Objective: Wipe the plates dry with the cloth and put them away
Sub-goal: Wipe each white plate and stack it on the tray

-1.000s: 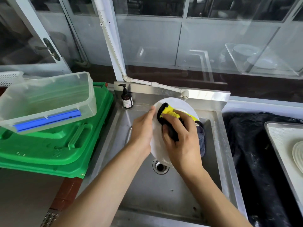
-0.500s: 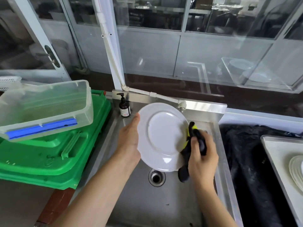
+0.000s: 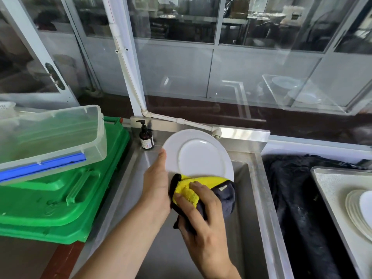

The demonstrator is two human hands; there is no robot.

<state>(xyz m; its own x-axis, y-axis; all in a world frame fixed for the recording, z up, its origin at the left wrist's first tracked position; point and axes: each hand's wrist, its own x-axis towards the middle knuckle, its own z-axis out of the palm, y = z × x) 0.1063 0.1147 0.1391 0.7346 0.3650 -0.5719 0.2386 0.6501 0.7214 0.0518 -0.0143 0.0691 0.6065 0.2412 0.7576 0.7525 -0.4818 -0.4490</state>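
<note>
Over the sink, your left hand grips the plate by its edge while your right hand presses the cloth, gripped, against its lower rim

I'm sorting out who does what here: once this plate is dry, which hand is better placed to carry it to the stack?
Probably the left hand: it already holds the plate by its rim. The right hand is busy pressing the cloth, though the stack of plates sits to the right.

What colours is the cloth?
The cloth is yellow with a dark grey-blue side, seen in the head view.
</note>
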